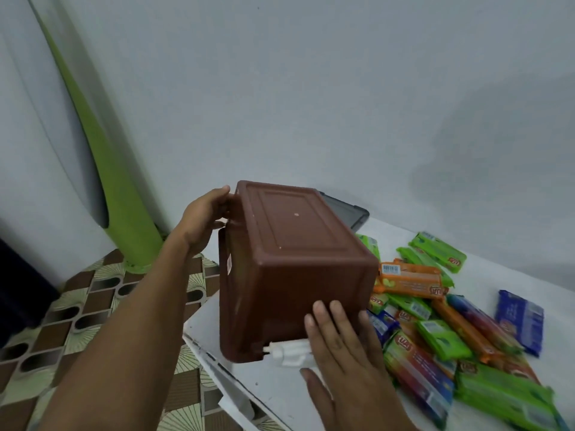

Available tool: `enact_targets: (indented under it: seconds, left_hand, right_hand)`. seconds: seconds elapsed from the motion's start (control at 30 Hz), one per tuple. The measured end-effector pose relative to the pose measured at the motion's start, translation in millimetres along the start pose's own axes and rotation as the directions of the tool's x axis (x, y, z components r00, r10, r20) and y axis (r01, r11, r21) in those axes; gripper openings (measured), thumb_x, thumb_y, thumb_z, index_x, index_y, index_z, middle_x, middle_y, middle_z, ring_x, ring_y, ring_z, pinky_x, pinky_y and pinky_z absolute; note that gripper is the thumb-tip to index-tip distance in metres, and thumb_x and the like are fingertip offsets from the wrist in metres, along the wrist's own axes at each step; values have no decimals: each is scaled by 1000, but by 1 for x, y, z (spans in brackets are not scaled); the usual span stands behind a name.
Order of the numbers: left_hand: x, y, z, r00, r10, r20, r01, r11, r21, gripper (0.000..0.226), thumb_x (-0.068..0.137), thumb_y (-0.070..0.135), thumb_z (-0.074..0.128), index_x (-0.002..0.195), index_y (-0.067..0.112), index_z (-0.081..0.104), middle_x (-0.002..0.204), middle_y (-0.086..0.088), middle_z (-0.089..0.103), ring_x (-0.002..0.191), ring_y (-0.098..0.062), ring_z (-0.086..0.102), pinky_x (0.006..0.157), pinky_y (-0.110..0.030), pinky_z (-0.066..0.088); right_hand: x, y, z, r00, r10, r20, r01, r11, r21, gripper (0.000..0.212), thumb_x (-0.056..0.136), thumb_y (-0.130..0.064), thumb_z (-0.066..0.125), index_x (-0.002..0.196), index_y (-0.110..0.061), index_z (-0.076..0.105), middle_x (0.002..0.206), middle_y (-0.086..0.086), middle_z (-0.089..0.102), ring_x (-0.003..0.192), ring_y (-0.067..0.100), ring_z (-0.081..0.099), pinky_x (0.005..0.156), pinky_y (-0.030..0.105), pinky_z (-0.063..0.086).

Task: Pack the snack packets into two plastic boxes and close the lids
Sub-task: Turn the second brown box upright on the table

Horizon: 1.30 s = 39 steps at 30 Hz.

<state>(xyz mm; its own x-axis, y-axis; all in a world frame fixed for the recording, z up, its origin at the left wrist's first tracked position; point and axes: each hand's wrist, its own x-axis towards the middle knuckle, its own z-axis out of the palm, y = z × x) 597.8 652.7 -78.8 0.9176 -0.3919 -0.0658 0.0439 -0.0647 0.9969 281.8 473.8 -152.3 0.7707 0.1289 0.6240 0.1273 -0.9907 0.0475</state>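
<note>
Bare left hand (206,218), long uncovered forearm (124,321) at near left, bare right hand (339,351), short plain nails (318,306), uncovered wrist (370,409) at near right

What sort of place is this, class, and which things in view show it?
Probably a room in a home: a patterned floor, a plain pale wall, and a white table strewn with snack packets beside a brown plastic box.
</note>
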Motion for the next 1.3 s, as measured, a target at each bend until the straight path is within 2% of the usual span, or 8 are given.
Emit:
enact_targets:
  seconds: [0.3, 0.43, 0.63, 0.73, 0.83, 0.93, 1.1, 1.3]
  left_hand:
    - [-66, 56, 34, 991, 131, 2, -130, 986, -101, 16, 90, 25, 52, 80, 21, 64, 72, 3, 62, 69, -15, 55, 70, -36, 36]
    - [-122, 77, 73, 987, 161, 30, -155, 978, -142, 15, 74, 35, 64, 80, 21, 66, 78, -2, 67, 72, -21, 58, 73, -39, 40]
    - [-207, 93, 149, 964, 233, 125, -216, 967, -133, 46, 58, 53, 75, 90, 20, 74, 83, -3, 64, 76, -20, 58, 71, -39, 45]
    - [-242, 98, 189, 949, 280, 148, -257, 954, -157, 51, 72, 62, 74, 98, 17, 70, 90, -6, 61, 88, -24, 57, 81, -48, 42]
    - [-279, 99, 242, 915, 331, 230, -295, 939, -175, 39, 93, 50, 63, 108, 15, 67, 97, -5, 69, 92, -24, 67, 81, -43, 53]
    - [-325, 103, 315, 905, 345, 251, -319, 938, -140, 38, 92, 52, 65, 108, 17, 69, 91, 1, 72, 77, -16, 71, 60, -28, 57]
    - [-386, 94, 429, 949, 246, 200, -243, 969, -36, 37, 95, 51, 53, 94, 23, 77, 84, 5, 76, 75, -11, 72, 59, -25, 58]
    - [-428, 61, 500, 994, 36, 103, -46, 994, 98, 38, 103, 41, 52, 78, 26, 77, 75, 7, 72, 68, -10, 65, 60, -26, 47]
  right_hand:
    - [5, 51, -84, 976, 204, -76, -158, 904, 397, 61, 99, -18, 43, 156, -13, 24, 166, 3, 24, 154, 21, 18, 123, 43, 19]
    - [-26, 80, -126, 950, 303, -74, -203, 780, 591, 61, 104, -20, 46, 158, -33, 21, 165, -12, 22, 153, 14, 22, 122, 27, 21]
    - [-92, 131, -205, 863, 503, 51, -369, 558, 743, 51, 103, -30, 51, 150, -43, 36, 147, -19, 51, 132, -14, 42, 98, 0, 33]
    - [-130, 162, -250, 805, 573, 154, -435, 395, 809, 44, 97, -34, 52, 141, -33, 53, 122, -17, 69, 115, 0, 62, 94, 15, 48]
    - [-172, 197, -297, 721, 656, 224, -500, 269, 823, 38, 94, -41, 57, 129, -30, 62, 111, -9, 73, 105, 9, 69, 93, 40, 56]
    - [-221, 226, -339, 593, 771, 231, -569, 198, 798, 59, 85, -70, 57, 120, -24, 68, 110, 3, 74, 108, 26, 68, 96, 55, 54]
    - [-295, 250, -401, 346, 910, 229, -708, 93, 700, 50, 102, -55, 38, 104, -19, 72, 100, -1, 75, 97, 16, 68, 77, 30, 53]
    - [-376, 267, -432, 161, 932, 325, -785, -79, 614, 50, 101, -56, 42, 97, -20, 76, 94, -1, 77, 96, 23, 70, 83, 42, 55]
